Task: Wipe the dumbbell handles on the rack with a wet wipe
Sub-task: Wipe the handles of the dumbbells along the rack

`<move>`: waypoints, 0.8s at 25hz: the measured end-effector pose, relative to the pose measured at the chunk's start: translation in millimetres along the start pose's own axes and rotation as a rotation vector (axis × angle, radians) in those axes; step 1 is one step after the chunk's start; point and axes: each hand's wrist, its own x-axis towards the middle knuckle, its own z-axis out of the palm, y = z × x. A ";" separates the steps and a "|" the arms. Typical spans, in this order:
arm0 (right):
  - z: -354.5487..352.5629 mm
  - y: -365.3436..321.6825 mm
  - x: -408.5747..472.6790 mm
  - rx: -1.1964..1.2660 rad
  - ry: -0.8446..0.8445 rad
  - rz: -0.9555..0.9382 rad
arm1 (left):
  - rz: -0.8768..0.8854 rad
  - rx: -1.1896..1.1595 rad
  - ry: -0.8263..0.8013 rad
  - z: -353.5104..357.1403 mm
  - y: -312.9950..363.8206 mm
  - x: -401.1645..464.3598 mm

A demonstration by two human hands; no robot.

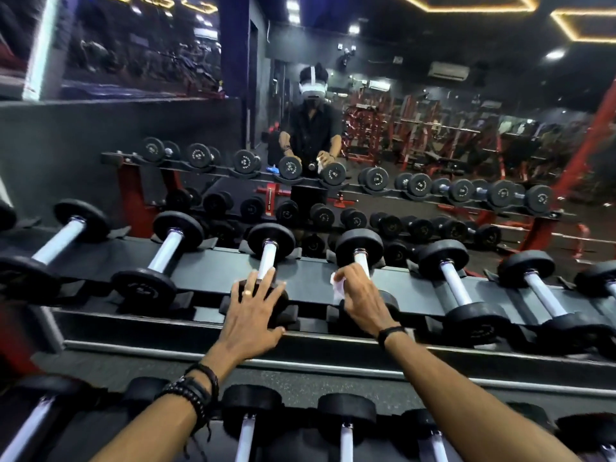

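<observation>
Top tier of rack (310,285), mid-row. Right hand (361,296) clamped round white wet wipe (337,288) on dumbbell handle (362,261), wiping step in hand. Left hand (255,306) flat, fingers spread, bracing neighbouring dumbbell's head (271,240). Next, likely: slide wipe along handle, then shift to adjacent one

A wide mirror (433,135) fills the upper half of the frame, reflecting a dim gym with red machine frames (393,128) at centre right. Glowing yellow light strips (466,8) cross the dark ceiling at upper right, above a white air conditioner (448,71). A grey wall panel (66,141) stands at left.
</observation>
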 end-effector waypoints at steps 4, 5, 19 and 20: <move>-5.1 -43.1 -30.7 0.162 0.049 -0.002 | -0.007 -0.058 -0.128 -16.7 -10.5 -42.8; -9.5 -52.5 -33.4 0.210 0.085 0.013 | -0.054 -0.098 -0.157 -24.2 -9.9 -52.2; -21.0 -107.5 -38.3 0.603 0.183 0.319 | -0.188 0.005 -0.008 -81.0 -56.5 -100.1; -21.0 -109.4 -28.0 0.623 0.191 0.342 | -0.190 0.012 0.013 -81.8 -65.5 -96.8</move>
